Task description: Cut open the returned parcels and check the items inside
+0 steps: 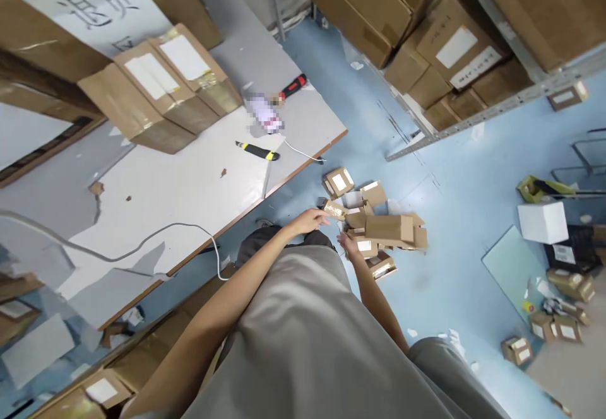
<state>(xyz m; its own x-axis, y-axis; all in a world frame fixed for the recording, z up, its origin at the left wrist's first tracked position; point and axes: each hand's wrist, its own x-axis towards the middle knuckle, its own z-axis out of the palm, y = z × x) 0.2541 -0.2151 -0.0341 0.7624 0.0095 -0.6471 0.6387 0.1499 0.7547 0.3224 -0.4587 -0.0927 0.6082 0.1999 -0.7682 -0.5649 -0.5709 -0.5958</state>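
Blue floor (454, 211) beneath lowered, separated hands (308, 220)

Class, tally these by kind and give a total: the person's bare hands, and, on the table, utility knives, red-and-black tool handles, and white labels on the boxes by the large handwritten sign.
Bare hands (left hand, right hand): 2
Utility knife: 1
Red-and-black tool handle: 1
White labels: 2
Total: 6

The worktable (203, 185) spreads around nine o'clock, bearing taped cartons (156, 94) and a box cutter (258, 151) toward ten, a red-and-black tool (294, 86) near twelve. A metal shelf (516, 98) at two supports boxes (457, 47); the blue floor (454, 204) carries a cardboard heap (391, 228) between three and four.
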